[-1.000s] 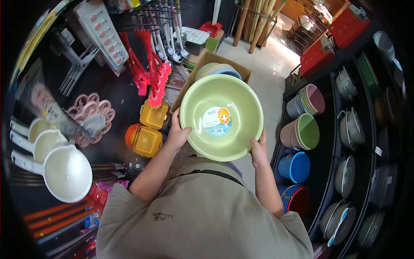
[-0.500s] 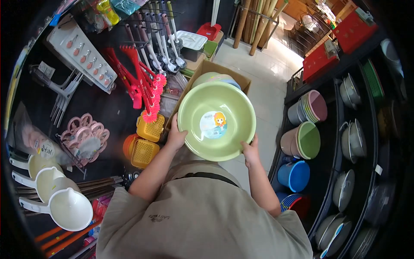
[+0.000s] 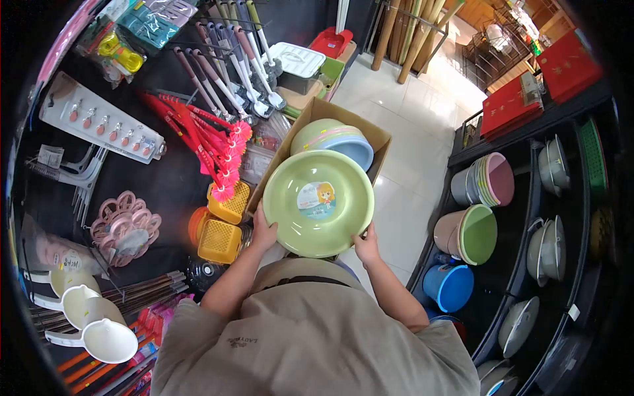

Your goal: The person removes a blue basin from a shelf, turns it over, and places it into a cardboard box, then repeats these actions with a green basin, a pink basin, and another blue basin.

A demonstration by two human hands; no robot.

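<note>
- Gripping a green basin (image 3: 343,228) at waist height, left hand (image 3: 265,232) and right hand (image 3: 366,247) pinching opposite sides of its rim.
- 1 cardboard box (image 3: 378,140) just beyond it, holding stacked basins (image 3: 360,153).
- Yellow baskets (image 3: 220,241) near the left hand; blue bucket (image 3: 449,288) over on the right.

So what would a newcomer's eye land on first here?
The pale green basin with a cartoon sticker, held in front of the body by the left hand and right hand. Next, the bright red-pink cluster of flower-ended items hanging on the left, and the blue bucket on the right-hand shelves.
</note>
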